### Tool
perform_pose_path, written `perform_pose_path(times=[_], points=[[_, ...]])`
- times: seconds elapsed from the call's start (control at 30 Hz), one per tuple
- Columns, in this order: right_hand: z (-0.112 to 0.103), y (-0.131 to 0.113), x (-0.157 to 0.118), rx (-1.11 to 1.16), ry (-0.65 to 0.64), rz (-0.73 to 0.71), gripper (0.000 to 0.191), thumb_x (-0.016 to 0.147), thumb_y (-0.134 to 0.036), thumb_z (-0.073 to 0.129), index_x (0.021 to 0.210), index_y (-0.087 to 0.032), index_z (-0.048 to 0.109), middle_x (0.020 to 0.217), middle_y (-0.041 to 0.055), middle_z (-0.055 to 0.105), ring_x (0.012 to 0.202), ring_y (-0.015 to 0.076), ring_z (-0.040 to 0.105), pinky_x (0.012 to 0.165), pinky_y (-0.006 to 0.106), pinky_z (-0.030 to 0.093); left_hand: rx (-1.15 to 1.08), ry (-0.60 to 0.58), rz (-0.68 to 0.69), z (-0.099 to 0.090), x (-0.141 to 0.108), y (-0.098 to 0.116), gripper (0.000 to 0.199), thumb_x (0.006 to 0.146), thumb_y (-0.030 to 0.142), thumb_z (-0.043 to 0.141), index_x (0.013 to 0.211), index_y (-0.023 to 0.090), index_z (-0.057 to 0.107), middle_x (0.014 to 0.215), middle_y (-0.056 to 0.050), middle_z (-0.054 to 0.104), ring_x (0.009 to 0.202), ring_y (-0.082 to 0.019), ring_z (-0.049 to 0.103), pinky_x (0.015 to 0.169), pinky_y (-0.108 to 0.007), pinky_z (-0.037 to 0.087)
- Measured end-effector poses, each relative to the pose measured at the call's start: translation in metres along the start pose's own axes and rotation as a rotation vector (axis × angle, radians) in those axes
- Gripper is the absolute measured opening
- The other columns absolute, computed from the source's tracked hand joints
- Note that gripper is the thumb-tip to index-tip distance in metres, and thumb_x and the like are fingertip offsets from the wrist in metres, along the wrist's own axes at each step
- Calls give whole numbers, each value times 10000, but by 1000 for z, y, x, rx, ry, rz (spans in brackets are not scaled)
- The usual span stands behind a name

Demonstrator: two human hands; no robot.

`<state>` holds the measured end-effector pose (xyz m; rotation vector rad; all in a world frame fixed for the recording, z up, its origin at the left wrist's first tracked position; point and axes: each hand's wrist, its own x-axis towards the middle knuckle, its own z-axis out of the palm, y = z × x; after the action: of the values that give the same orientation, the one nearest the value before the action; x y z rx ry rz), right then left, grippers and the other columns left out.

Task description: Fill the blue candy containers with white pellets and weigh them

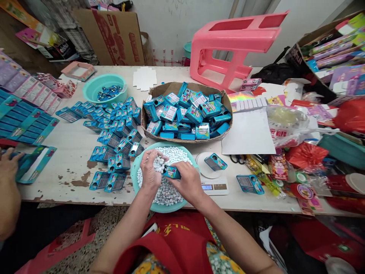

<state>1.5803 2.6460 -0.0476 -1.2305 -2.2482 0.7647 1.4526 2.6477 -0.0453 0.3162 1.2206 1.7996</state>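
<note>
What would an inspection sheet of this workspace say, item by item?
Surface: white table, paint worn in patches.
Job's things: teal basin of white pellets; blue tins grouped left of it, others heaped in a cardboard tray; scale at right.
Clutter: scissors, red bag and packaging at right; tipped pink stool at back.
Hands: left hand holds white pellets; right hand holds a blue tin.
Cables: nothing seen.
Surroundings: another person's hand at far left; cardboard box behind.

Held aslant over the round turquoise basin (168,208), at the tabletop's (71,160) front edge: one small blue tin (171,172), printed with pale lettering. Cupped beside the tin, and spread thickly within the basin: loose white pellets (169,193), small and rounded.
</note>
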Motion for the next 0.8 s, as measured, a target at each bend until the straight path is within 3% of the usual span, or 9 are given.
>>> perform_pose_path(times=[0.33, 0.6, 0.8], points=[[-5, 5, 5, 111, 26, 33, 301, 715, -259, 735, 989, -201, 624, 940, 53, 659, 918, 241, 586, 792, 347, 454, 43, -30, 71, 8, 8, -1, 230, 751, 327, 664, 707, 170, 502, 565, 53, 501, 517, -83, 525, 594, -233, 502], [-2, 8, 11, 180, 78, 75, 339, 700, -253, 757, 1004, -198, 618, 958, 46, 652, 929, 231, 585, 810, 340, 453, 53, 15, 78, 9, 14, -4, 270, 759, 401, 663, 816, 169, 539, 702, 13, 584, 620, -103, 591, 569, -215, 489], [-1, 5, 13, 193, 82, 58, 313, 695, -235, 760, 973, -197, 620, 929, 41, 649, 902, 228, 582, 791, 337, 451, 91, -38, 88, 12, 21, 0, 272, 763, 394, 663, 764, 176, 501, 577, 55, 488, 470, -71, 483, 464, -191, 427]])
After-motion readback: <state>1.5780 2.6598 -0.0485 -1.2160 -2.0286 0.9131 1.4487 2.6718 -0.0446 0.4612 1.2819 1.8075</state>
